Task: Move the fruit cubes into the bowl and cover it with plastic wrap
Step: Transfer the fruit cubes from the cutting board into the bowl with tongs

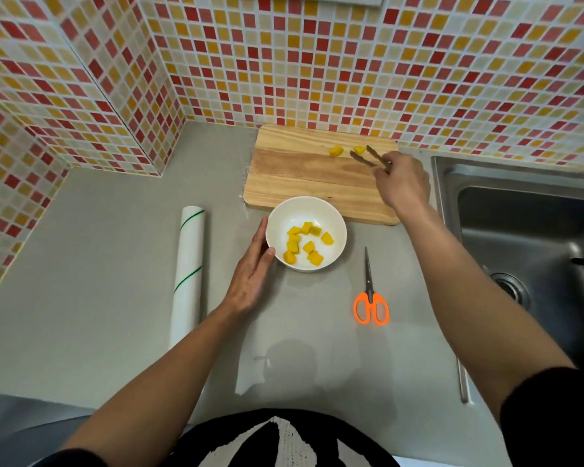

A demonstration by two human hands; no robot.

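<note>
A white bowl (334, 224) stands on the grey counter with several yellow fruit cubes (305, 244) inside. My left hand (250, 278) rests flat against the bowl's left side, fingers extended. Behind the bowl lies a wooden cutting board (300, 176) with two fruit cubes at its far edge: one (336, 150) alone, the other (359, 150) between the tips of metal tongs (368, 157). My right hand (402, 183) grips the tongs over the board's right end. A roll of plastic wrap (189, 267) lies left of the bowl.
Orange-handled scissors (371, 298) lie shut on the counter right of the bowl. A steel sink (526, 237) fills the right side. Tiled walls close off the back and left, with a tiled column jutting out at the left corner.
</note>
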